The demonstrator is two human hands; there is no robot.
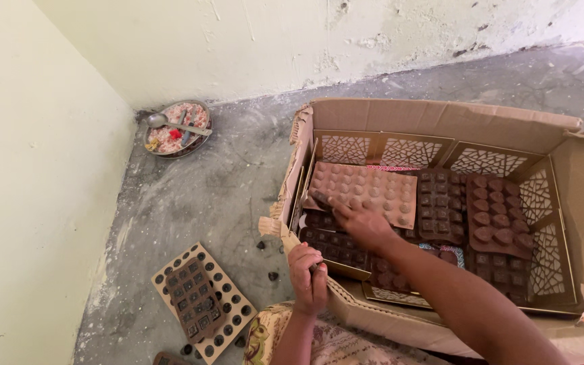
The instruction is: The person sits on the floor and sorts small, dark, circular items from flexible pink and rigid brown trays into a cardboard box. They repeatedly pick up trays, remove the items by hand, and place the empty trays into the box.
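The right hand (pixel 363 223) reaches into the torn brown cardboard box (pixel 441 118) on the grey concrete floor (pixel 204 196), fingers spread and pressing a tan silicone mould tray with rounded bumps (pixel 366 189), which lies tilted atop dark brown square-cavity moulds (pixel 441 206). The left hand (pixel 307 277) is curled closed at the box's near edge; what it holds is hidden.

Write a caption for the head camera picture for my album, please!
Right hand reaches among brown moulds in a cardboard box; left hand at its edge.
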